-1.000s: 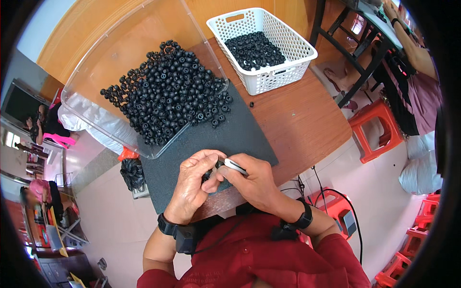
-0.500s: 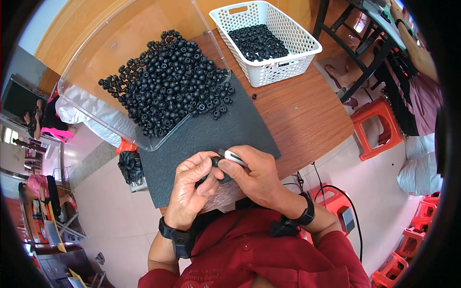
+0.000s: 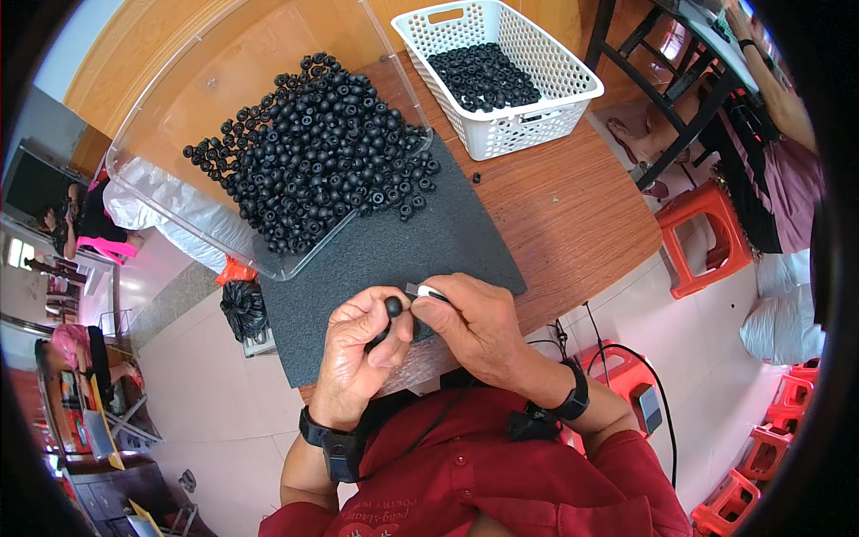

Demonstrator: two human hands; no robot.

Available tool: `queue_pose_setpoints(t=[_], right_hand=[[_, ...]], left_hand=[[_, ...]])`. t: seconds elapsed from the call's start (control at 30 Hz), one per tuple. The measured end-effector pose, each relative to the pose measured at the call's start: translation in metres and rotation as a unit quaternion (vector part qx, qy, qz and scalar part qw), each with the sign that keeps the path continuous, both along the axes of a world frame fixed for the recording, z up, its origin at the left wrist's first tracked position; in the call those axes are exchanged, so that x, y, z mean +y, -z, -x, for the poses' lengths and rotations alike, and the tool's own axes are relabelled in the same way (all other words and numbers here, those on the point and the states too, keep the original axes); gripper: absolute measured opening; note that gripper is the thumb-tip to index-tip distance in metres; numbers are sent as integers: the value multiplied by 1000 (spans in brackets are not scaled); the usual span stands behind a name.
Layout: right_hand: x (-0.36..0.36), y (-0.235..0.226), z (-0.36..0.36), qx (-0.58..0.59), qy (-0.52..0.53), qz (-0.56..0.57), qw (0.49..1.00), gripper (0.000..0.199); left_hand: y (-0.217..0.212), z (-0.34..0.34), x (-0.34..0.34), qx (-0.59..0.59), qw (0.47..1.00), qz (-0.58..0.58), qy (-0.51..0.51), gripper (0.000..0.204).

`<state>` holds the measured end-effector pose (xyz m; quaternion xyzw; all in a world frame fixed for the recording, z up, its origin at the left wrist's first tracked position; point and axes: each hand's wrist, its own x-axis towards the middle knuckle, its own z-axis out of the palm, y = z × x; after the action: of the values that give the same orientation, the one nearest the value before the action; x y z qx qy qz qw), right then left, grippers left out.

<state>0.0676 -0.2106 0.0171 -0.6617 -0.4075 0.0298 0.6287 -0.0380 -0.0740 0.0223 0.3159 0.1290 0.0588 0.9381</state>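
Note:
Over the near edge of a dark grey mat [image 3: 465, 242], my left hand [image 3: 353, 345] pinches a small round black rubber part [image 3: 393, 307] between thumb and fingers. More black shows under its curled fingers, partly hidden. My right hand [image 3: 483, 331] is closed round a small white-handled knife [image 3: 433, 293], whose short blade points toward the black part with a slight gap between them. Beyond both hands, a pile of similar black parts [image 3: 313, 161] spills from a clear plastic bin [image 3: 152, 116] onto the mat.
A white perforated basket [image 3: 528, 134] with small black pieces stands at the back right of the wooden table [image 3: 582, 215]. One loose black piece [image 3: 476, 178] lies near it. Red stools [image 3: 707, 242] stand at the right, where another person [image 3: 778, 116] sits. A black bag [image 3: 243, 309] hangs at the left.
The knife blade has come away from the black part, leaving a small gap. The part has turned in my left fingers and now shows its rounded side.

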Motion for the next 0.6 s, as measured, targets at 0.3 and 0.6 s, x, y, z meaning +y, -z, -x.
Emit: queue_pose_setpoints(t=[0.3, 0.6], right_hand=[[2, 2, 3, -142, 49, 20, 988, 16], [3, 3, 6, -48, 2, 11, 999, 21]], left_hand=[[0, 1, -4, 33, 998, 41, -32, 25], [0, 4, -13, 58, 996, 4, -72, 23]])
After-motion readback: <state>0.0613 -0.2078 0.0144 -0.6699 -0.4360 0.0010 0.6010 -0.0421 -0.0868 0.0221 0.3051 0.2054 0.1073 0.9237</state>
